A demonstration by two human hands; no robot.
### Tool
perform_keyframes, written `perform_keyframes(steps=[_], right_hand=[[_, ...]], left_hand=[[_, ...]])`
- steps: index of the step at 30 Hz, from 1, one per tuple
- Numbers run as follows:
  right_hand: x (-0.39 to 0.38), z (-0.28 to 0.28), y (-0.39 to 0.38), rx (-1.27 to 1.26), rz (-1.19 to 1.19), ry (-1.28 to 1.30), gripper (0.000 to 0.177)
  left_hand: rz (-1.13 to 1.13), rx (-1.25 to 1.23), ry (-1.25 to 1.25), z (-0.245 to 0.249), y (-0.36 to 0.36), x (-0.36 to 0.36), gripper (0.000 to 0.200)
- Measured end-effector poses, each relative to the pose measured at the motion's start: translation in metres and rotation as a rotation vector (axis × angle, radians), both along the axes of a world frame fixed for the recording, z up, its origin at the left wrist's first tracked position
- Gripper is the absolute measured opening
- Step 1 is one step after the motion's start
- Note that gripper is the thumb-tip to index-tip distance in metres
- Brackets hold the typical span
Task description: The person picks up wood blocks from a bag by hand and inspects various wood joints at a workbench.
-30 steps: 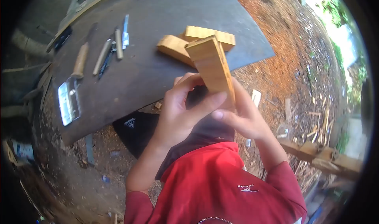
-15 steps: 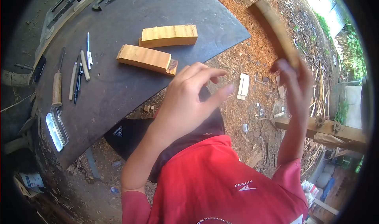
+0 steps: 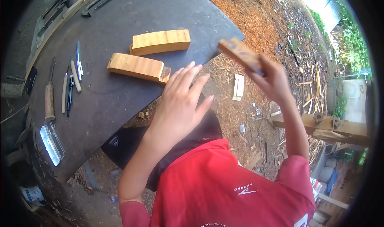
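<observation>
My right hand [image 3: 272,77] grips one end of a wooden piece [image 3: 239,53], smeared by motion, holding it out over the ground just past the table's corner. My left hand [image 3: 184,91] is open, fingers spread and holding nothing, at the near edge of the dark table [image 3: 116,93]. Its fingertips overlap the notched end of a wooden block [image 3: 136,66] in this view. Behind that block lies a second, slightly curved wooden block [image 3: 161,42].
To the left on the table lie a wooden-handled tool [image 3: 49,99], several pens and pencils [image 3: 75,75] and an open clear-lidded case [image 3: 50,145]. A clamp-like metal tool [image 3: 105,2] rests at the far edge. A wooden beam [image 3: 304,125] stands to the right above scrap-strewn ground.
My right hand has brought the wooden piece leftward and down toward the table corner, turning it. My left hand has shifted slightly left and lower, fingers now straighter. The whole view has shifted slightly.
</observation>
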State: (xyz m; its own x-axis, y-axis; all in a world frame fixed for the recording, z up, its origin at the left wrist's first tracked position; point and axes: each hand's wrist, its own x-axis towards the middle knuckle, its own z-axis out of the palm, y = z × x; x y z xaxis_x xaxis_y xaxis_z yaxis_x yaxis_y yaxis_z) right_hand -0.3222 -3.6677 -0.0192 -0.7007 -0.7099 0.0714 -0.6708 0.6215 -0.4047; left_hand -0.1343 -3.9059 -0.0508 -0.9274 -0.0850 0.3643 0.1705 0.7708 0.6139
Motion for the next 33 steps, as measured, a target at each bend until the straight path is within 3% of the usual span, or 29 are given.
perform_keyframes(steps=[2, 4, 6, 8, 11, 14, 15, 18, 21, 23, 24, 27, 30, 31, 32, 33], right_hand=[[-0.002, 0.034, 0.0, -0.191, -0.107, -0.043, 0.029], [-0.006, 0.057, -0.005, -0.546, -0.097, 0.291, 0.028], [0.004, 0.083, -0.015, -0.723, -0.196, 0.198, 0.032], [-0.003, 0.045, -0.02, -0.882, -0.174, 0.095, 0.032], [0.002, -0.007, -0.019, 0.226, -0.098, -0.017, 0.035], [-0.011, 0.014, -0.004, -0.046, -0.074, 0.025, 0.034], [-0.014, 0.028, -0.001, -0.241, -0.078, 0.119, 0.036], [-0.008, 0.101, -0.022, -0.587, -0.165, 0.357, 0.042], [-0.013, 0.063, -0.035, -0.862, -0.32, 0.266, 0.041], [-0.007, 0.019, -0.025, -0.047, -0.303, -0.094, 0.038], [-0.001, 0.001, -0.025, 0.352, -0.163, -0.196, 0.038], [0.0, 0.034, -0.01, 0.026, -0.211, -0.168, 0.044], [-0.01, 0.087, -0.005, -0.431, -0.154, 0.283, 0.045], [-0.007, 0.104, -0.01, -0.518, -0.187, 0.274, 0.04], [-0.002, 0.108, -0.017, -0.652, -0.278, 0.284, 0.04], [-0.014, 0.085, -0.016, -0.729, -0.194, 0.364, 0.038]], left_hand=[[-0.022, -0.003, -0.03, 0.0, -0.001, 0.004, 0.04], [-0.023, -0.015, -0.029, -0.001, 0.0, 0.0, 0.041], [-0.018, -0.001, -0.041, -0.002, 0.003, 0.001, 0.042], [-0.02, 0.007, -0.04, -0.002, 0.003, 0.003, 0.042], [-0.036, 0.007, -0.048, -0.001, 0.001, 0.008, 0.042], [-0.021, 0.019, -0.022, -0.006, -0.004, 0.004, 0.043], [-0.037, 0.025, -0.035, -0.008, -0.003, 0.009, 0.043], [-0.025, 0.021, -0.028, -0.009, -0.001, 0.007, 0.042], [-0.024, 0.038, -0.028, -0.011, -0.001, 0.009, 0.043], [-0.051, 0.029, -0.043, -0.01, -0.004, 0.013, 0.044], [-0.067, 0.024, -0.045, -0.008, -0.006, 0.012, 0.044], [-0.075, 0.015, -0.064, -0.007, -0.008, 0.012, 0.045], [-0.079, 0.015, -0.083, -0.004, -0.007, 0.011, 0.045], [-0.083, 0.018, -0.082, -0.004, -0.007, 0.009, 0.045], [-0.084, 0.023, -0.084, -0.005, -0.007, 0.01, 0.045], [-0.083, 0.027, -0.085, -0.005, -0.008, 0.011, 0.045]])
